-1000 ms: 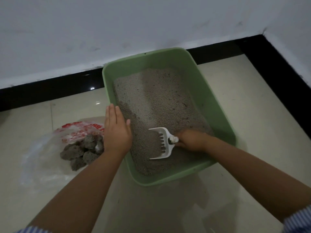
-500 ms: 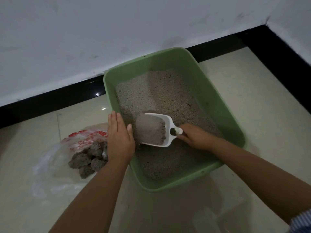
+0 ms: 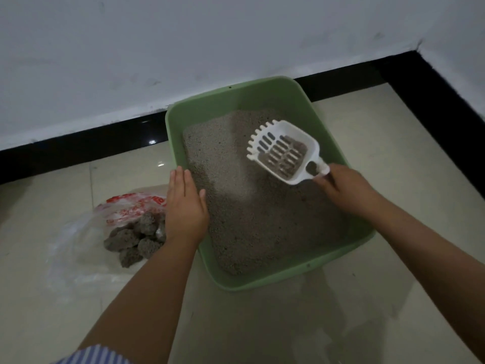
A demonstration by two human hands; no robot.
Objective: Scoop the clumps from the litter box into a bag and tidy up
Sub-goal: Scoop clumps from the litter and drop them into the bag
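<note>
A green litter box [image 3: 286,281] holding grey litter [image 3: 252,206] sits on the tiled floor against the wall. My right hand [image 3: 343,187] grips the handle of a white slotted scoop [image 3: 284,156], raised above the litter near the box's right side, with a little dark litter left in its pan. My left hand [image 3: 185,208] rests flat on the box's left rim, fingers together. To the left of the box lies a clear plastic bag [image 3: 86,245] with red print, and several grey clumps [image 3: 133,240] are piled in it.
A white wall with a black skirting strip [image 3: 78,143] runs behind the box and turns along the right side [image 3: 446,122]. Pale glossy floor tiles [image 3: 262,324] stretch toward me.
My right hand lifted the scoop out of the litter and swung it right and toward the back; most of the litter has sifted out through its slots. My left hand stayed on the rim.
</note>
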